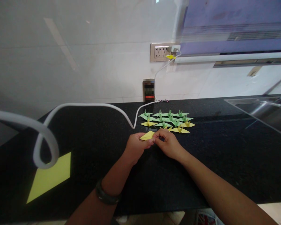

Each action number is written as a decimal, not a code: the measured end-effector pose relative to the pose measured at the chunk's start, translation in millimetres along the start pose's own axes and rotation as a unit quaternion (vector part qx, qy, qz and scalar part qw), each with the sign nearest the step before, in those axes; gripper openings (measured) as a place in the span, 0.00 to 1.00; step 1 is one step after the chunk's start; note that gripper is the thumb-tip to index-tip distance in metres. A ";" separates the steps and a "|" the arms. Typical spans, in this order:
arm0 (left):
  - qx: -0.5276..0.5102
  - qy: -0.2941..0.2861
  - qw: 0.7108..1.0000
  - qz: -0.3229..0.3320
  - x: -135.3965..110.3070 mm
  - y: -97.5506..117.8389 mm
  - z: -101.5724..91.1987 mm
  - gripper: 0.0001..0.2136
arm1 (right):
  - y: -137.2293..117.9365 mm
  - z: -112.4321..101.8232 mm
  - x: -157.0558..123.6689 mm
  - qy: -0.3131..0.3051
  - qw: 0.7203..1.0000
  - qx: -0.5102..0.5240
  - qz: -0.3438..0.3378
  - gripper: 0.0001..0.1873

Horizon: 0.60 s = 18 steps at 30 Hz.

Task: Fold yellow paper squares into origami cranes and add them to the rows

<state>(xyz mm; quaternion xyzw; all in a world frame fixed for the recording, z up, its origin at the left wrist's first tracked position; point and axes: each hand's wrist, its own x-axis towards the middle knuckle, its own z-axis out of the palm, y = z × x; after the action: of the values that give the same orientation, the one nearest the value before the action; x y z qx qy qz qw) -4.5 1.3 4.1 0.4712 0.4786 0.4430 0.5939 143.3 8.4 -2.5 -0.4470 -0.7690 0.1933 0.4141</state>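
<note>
A small piece of folded yellow paper (pixel 147 136), pointed at its left end, is held above the dark countertop. My left hand (pixel 136 146) grips it from below and the left, thumb along its lower edge. At its right end, the fingers of my right hand (pixel 168 143) pinch the paper. Just beyond my hands stand several folded paper cranes in rows, green cranes (pixel 170 118) mostly at the back and yellow cranes (pixel 180 130) nearer. The right hand partly hides one of the yellow cranes.
A flat yellow paper sheet (pixel 51 178) lies at the left on the black countertop (pixel 96 137). A white cable (pixel 89 105) loops across from the left to a phone-like device (pixel 149 90) against the wall. A sink (pixel 269 112) is at the right, a wall socket (pixel 158 52) above.
</note>
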 end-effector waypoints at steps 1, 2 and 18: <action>-0.001 0.005 1.000 -0.002 -0.2 0.6 0.3 0.16 | -0.6 0.2 -0.1 -0.001 1.000 0.001 0.001 0.04; -0.003 0.011 1.000 -0.004 -0.4 1.2 0.8 0.16 | -1.2 0.4 -0.2 -0.001 1.000 0.002 0.003 0.04; -0.019 0.038 0.999 -0.003 -2.3 5.2 4.5 0.16 | -0.3 4.6 -2.0 0.005 1.000 0.024 0.009 0.03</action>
<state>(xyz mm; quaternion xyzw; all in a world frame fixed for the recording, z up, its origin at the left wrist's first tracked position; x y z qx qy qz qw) -0.8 -0.8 10.0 0.4411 0.4933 0.4682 0.5856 139.9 7.0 -6.0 -0.4444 -0.7580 0.2131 0.4272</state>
